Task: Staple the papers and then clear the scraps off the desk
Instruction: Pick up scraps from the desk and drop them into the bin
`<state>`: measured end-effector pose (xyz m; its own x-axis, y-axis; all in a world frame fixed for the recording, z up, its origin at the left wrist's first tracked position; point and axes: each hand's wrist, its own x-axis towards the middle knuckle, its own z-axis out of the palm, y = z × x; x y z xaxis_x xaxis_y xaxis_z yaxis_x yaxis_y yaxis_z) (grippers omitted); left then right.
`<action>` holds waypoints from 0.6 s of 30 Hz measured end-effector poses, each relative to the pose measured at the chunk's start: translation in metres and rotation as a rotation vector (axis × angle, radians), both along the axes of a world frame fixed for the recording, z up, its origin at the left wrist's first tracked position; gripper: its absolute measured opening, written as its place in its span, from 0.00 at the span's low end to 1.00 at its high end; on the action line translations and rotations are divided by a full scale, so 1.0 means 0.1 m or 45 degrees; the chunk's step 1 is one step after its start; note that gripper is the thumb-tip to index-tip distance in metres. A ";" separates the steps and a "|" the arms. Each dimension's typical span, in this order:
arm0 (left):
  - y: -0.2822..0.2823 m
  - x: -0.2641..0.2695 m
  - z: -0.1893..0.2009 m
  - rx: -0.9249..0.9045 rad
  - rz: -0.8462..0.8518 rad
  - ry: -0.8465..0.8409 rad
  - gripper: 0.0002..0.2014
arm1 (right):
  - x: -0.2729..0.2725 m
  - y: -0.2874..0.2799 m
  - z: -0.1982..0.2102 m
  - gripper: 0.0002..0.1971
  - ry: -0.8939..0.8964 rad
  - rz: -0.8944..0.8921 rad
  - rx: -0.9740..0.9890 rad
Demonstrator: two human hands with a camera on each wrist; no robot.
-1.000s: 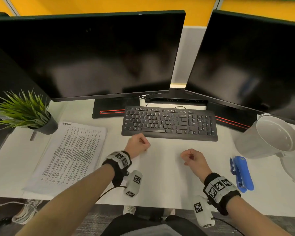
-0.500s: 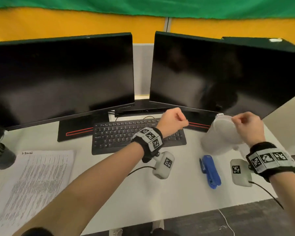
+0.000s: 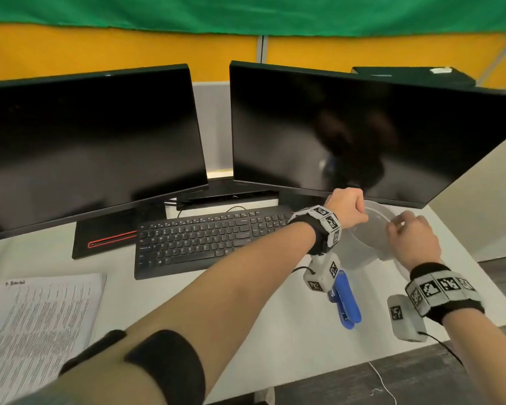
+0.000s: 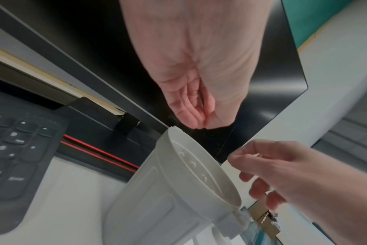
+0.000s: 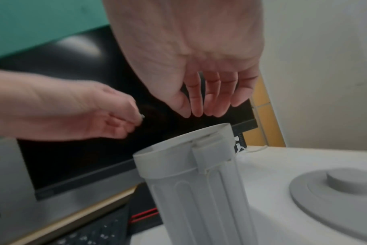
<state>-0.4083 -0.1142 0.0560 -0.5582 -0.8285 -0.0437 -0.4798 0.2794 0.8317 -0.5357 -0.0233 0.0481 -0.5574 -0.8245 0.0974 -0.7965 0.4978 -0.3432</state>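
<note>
At near-left tabletop (image 3: 289,331) edge: papers (image 3: 38,323) flat. Near right: blue stapler (image 3: 346,301). Farther right: small white bin (image 5: 197,179), lid (image 5: 333,184) beside it. Above bin rim: left hand (image 3: 345,207) curled, pinching small scrap; right hand (image 3: 411,238) fingers bunched, grip contents unclear.

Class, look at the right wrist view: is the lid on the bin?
No. The lid lies on the desk beside the bin, whose top stands open.
</note>
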 end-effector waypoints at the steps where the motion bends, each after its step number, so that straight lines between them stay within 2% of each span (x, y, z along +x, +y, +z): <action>1: -0.01 -0.04 0.00 -0.011 -0.019 -0.025 0.12 | -0.01 0.06 -0.01 0.11 -0.052 0.003 -0.041; 4: -0.03 -0.13 -0.02 -0.054 -0.045 -0.081 0.12 | -0.01 0.23 -0.07 0.10 -0.135 0.035 -0.136; 9: -0.07 -0.18 -0.08 -0.143 -0.097 -0.132 0.16 | 0.03 0.37 -0.15 0.08 -0.120 0.042 -0.234; 15: -0.07 -0.06 -0.04 -0.288 -0.143 -0.211 0.05 | 0.14 0.34 -0.26 0.09 -0.165 0.095 -0.321; 18: -0.03 0.15 0.05 -0.424 -0.195 -0.219 0.09 | 0.27 0.34 -0.26 0.09 -0.173 0.150 -0.365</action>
